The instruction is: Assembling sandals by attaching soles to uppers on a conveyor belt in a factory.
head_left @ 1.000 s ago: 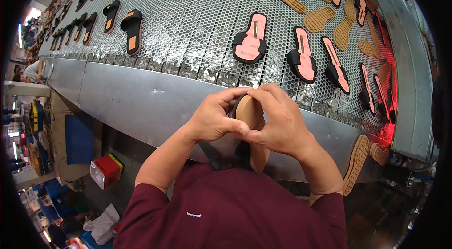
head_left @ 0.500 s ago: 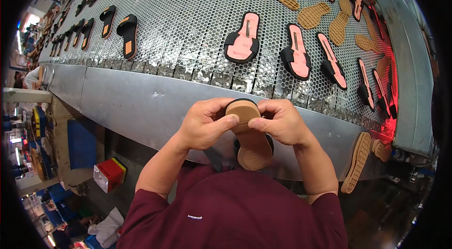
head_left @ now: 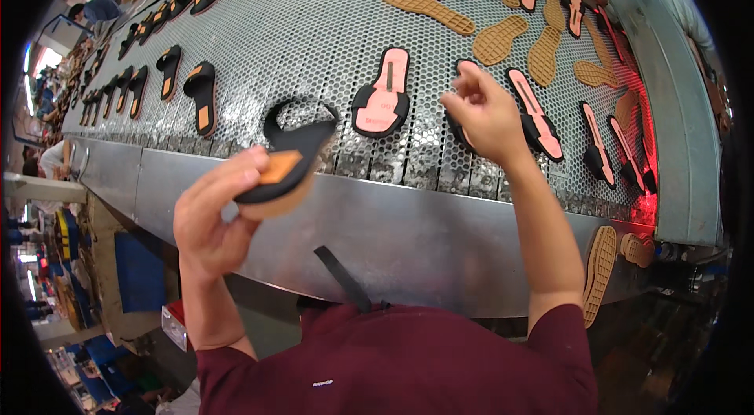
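Head cam: L hand [head_left: 216, 215] has its fingers closed on the heel end of a black slide sandal [head_left: 308, 149], fingertips by the orange patch [head_left: 280, 167], holding it tilted over the near edge of the perforated metal conveyor [head_left: 302, 46], strap end pointing away. R hand [head_left: 491, 113] hangs part-open, fingers loosely bent w/ nothing visible in them, over a pink-lined black upper [head_left: 459, 132] (blurred, so can't tell if touching). Another pink-lined upper [head_left: 382, 93] lies btwn the hands, w/ tan outsoles [head_left: 500, 40] beyond & finished-looking black slides [head_left: 205, 89] off L.
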A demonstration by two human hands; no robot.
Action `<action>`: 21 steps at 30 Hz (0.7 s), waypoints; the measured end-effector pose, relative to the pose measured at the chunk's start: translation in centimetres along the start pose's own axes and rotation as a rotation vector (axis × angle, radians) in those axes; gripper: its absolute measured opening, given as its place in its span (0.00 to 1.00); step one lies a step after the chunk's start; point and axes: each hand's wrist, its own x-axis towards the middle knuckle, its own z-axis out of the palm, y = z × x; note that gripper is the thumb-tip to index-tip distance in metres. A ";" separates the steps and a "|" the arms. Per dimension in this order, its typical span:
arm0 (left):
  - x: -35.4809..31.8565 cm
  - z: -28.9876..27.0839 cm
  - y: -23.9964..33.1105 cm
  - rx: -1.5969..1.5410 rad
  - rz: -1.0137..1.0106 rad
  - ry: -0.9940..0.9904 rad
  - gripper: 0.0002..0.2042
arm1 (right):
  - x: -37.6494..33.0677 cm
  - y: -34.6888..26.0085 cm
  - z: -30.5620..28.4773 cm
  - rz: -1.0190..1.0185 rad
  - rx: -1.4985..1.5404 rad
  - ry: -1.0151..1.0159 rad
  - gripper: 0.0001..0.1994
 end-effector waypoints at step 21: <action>1.8 20.3 -10.2 -0.869 -1.297 0.278 0.13 | 22.9 13.7 4.6 0.144 -0.737 -0.216 0.26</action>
